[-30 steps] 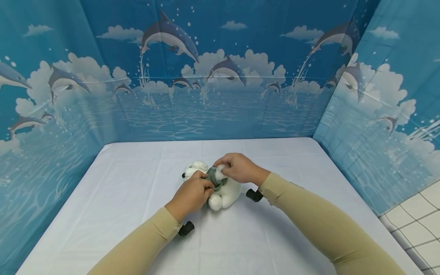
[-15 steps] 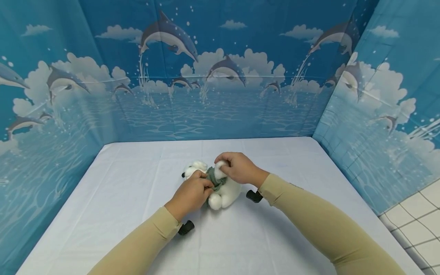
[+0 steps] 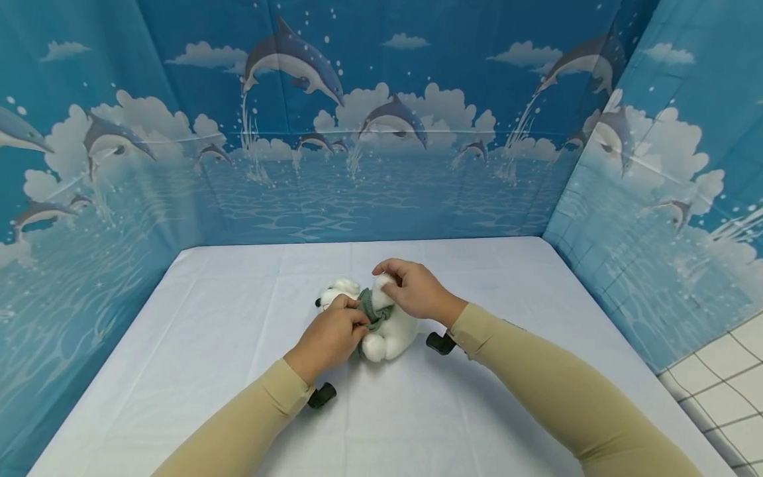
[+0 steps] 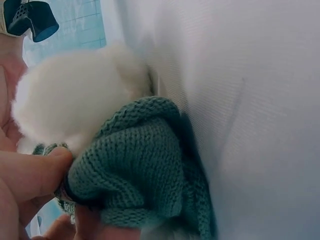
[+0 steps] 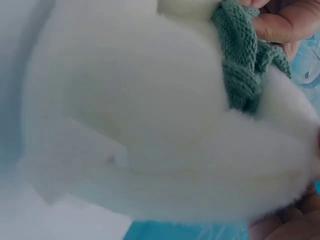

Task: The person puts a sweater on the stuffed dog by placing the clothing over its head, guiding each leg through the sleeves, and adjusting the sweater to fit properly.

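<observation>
White plush animal (image 3: pixel 402 334) lies mid-desk (image 3: pixel 238 298) — left hand (image 3: pixel 328 338) has fingers pinching its green knit garment (image 4: pixel 135 160), right hand (image 3: pixel 420 291) has fingers gripping its raised limb (image 3: pixel 379 295) — both grasping.

1. The left arm (image 3: pixel 238 421) slants up from the bottom edge, left of centre, in the head view.
2. The left hand (image 3: pixel 332 331) pinches, thumb against fingers, just below centre.
3. The right arm (image 3: pixel 536 377) reaches in from the lower right.
4. The right hand (image 3: pixel 417 290) sits higher, fingers curved leftward, thumb beneath.
</observation>
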Demonstrator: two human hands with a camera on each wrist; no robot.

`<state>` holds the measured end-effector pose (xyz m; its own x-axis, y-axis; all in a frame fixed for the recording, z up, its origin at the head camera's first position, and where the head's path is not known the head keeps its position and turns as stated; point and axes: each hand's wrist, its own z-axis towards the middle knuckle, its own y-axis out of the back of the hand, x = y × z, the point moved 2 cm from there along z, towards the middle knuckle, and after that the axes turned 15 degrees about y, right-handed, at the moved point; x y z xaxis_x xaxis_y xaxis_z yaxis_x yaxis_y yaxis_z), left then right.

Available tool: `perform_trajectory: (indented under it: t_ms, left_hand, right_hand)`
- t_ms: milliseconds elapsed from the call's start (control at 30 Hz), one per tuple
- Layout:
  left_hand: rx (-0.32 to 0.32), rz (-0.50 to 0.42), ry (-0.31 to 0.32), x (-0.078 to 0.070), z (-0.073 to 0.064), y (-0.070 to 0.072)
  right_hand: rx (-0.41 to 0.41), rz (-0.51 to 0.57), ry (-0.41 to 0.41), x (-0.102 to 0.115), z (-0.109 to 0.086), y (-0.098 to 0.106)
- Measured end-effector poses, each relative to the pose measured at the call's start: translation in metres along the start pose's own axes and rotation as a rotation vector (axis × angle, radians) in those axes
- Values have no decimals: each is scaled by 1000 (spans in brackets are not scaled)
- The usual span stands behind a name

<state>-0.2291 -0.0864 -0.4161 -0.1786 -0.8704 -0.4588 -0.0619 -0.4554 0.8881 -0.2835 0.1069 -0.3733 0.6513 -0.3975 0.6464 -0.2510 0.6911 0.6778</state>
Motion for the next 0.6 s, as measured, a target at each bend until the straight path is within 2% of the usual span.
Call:
perform_trajectory:
  t_ms: [133, 300, 400, 500, 600]
  left_hand:
    - [-5, 12, -12, 1, 1, 0]
    - [-12, 19, -28, 1, -1, 0]
    - [-28, 21, -41, 1, -2, 1]
    - [-46, 3, -45, 1, -4, 1]
    - [-63, -14, -50, 1, -5, 1]
  right_hand:
    - [68, -28, 1, 5, 2, 0]
    - [212, -130, 21, 10, 7, -1]
    - [292, -187, 0, 12, 12, -3]
    - [324, -228, -47, 14, 15, -4]
    - [315, -258, -80, 16, 15, -3]
